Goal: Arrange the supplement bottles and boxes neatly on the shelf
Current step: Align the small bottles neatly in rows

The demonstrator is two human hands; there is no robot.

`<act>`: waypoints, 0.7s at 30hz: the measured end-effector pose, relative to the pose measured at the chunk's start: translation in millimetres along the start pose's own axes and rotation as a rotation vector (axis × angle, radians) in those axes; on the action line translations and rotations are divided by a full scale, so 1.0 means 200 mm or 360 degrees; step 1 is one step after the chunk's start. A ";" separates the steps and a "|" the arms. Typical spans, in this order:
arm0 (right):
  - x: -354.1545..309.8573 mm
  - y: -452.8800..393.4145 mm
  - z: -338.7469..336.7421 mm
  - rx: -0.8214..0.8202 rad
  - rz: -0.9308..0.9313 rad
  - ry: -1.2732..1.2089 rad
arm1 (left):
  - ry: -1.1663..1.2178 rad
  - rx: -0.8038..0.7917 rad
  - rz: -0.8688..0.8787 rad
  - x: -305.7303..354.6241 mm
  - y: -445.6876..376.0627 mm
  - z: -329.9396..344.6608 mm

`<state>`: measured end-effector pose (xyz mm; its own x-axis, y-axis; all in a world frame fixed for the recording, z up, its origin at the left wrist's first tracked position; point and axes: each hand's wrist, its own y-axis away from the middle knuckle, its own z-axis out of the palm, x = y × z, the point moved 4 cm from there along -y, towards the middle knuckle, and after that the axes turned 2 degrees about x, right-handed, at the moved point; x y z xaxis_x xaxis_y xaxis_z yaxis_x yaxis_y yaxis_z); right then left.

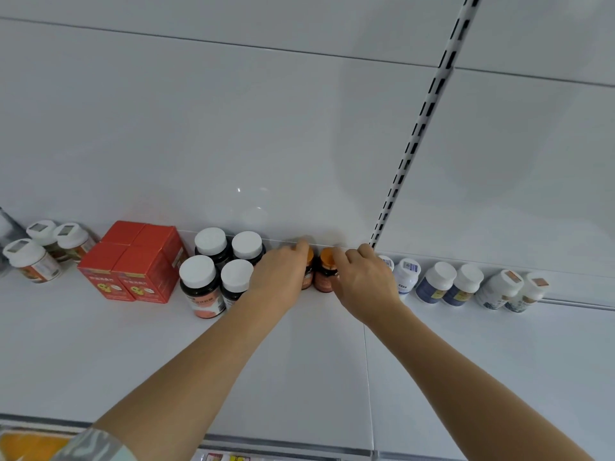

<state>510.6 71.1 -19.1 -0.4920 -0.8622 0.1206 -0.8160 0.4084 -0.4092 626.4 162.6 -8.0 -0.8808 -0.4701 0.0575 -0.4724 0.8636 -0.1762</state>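
Evidently squaring a pair, the left hand [279,274] curls round one orange-capped bottle [307,271] while the right hand [362,277] pinches the other orange-capped bottle [327,271], both mid-frame against the shelf's [299,361] back wall, probably to line up with neighbouring rows.
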 end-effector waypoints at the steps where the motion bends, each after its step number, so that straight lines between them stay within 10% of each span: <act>1: 0.01 0.00 -0.02 0.0015 0.0010 -0.0009 | -0.0039 0.0031 0.0010 0.00 0.00 -0.02; 21: 0.65 0.26 -0.05 -0.0250 0.0054 0.0121 | 0.0138 0.0101 0.0295 0.62 -0.10 0.07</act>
<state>401.6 -16.3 -14.9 -0.5366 -0.8245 0.1796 -0.8330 0.4837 -0.2685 527.5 85.3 -11.6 -0.9533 -0.2844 0.1019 -0.3013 0.9193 -0.2531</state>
